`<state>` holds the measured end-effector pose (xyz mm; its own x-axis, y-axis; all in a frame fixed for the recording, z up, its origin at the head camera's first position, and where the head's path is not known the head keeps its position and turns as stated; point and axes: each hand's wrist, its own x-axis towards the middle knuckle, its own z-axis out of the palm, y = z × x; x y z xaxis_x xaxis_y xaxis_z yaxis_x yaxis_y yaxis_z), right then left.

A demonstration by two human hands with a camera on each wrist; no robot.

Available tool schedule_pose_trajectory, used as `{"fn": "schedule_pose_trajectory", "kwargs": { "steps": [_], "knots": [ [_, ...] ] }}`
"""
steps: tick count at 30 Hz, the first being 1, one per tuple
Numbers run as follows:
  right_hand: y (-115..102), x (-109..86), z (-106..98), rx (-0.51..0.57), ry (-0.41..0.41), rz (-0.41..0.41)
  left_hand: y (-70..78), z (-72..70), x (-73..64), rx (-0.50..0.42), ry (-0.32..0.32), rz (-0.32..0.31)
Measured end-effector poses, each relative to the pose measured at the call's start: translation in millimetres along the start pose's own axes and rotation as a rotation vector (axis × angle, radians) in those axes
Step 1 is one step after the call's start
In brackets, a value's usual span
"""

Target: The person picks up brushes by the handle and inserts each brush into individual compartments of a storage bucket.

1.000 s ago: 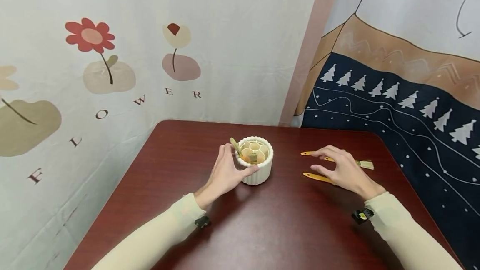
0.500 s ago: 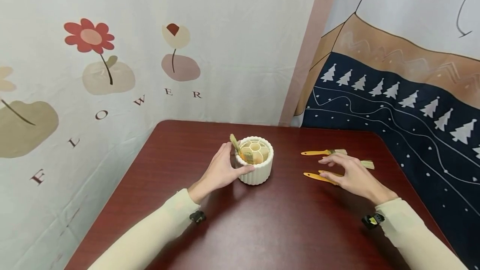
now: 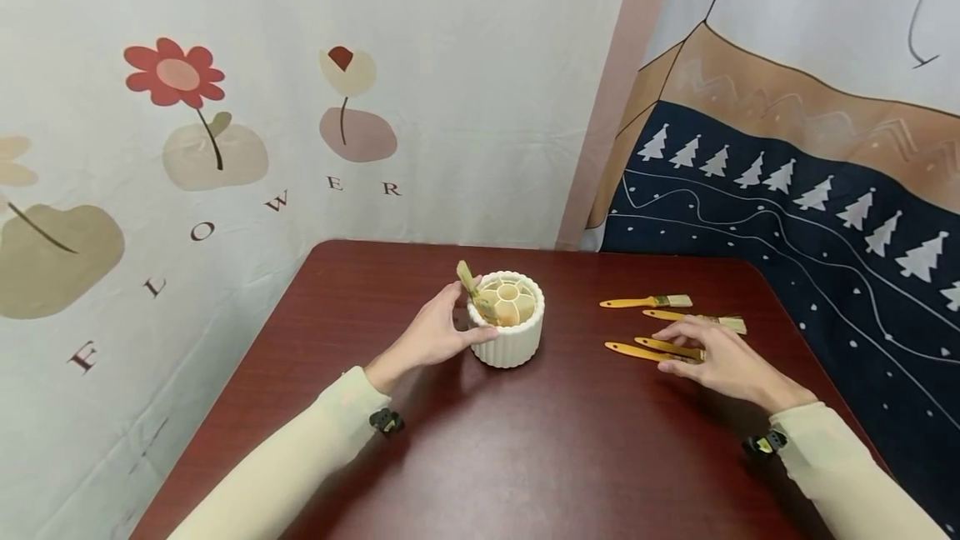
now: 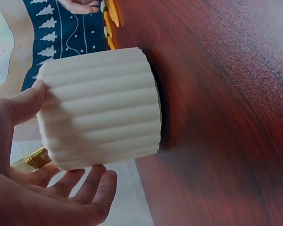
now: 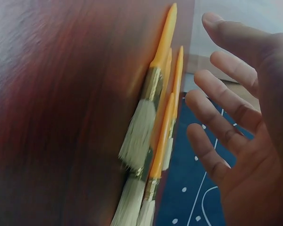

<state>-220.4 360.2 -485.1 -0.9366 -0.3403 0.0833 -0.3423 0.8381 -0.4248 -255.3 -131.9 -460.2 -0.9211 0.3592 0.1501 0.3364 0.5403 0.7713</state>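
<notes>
My left hand [image 3: 431,333] grips a white ribbed round holder [image 3: 512,348], thumb at the near rim and fingers along the left side. Inside the holder are open compartments, and a paintbrush [image 3: 467,277] leans out at its left, with a second bristle head low beside it. My right hand [image 3: 722,362] hovers by several yellow-handled paintbrushes on the table, covering the bristle ends of the two nearest. The right wrist view shows the fingers of this hand [image 5: 245,117] spread apart, with nothing held. Nearest to it lies a paintbrush [image 3: 667,347]; a farther paintbrush [image 3: 630,303] lies behind.
A dark red-brown table [image 3: 555,440] carries everything. Behind it hangs a pale cloth [image 3: 465,107] printed with flowers and letters. At the right is a dark blue cloth [image 3: 750,223] with white trees, close to the table's edge.
My right hand has drawn right and nearer, uncovering the far brushes. The lower bristle head in the holder has shifted left. My left hand has slid slightly left along the holder, which stays put.
</notes>
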Motion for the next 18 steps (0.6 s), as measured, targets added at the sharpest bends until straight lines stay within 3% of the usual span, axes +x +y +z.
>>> {"fn": "schedule_pose_trajectory", "kwargs": {
  "steps": [9, 18],
  "knots": [
    [11, -6.4, 0, -0.026, 0.005, -0.028, -4.5, -5.7, 3.3, -0.113, -0.064, -0.039],
    [20, -13.8, 1, -0.021, 0.018, -0.056, -4.9, -8.4, 8.1, -0.116, -0.126, 0.015]
  ]
}}
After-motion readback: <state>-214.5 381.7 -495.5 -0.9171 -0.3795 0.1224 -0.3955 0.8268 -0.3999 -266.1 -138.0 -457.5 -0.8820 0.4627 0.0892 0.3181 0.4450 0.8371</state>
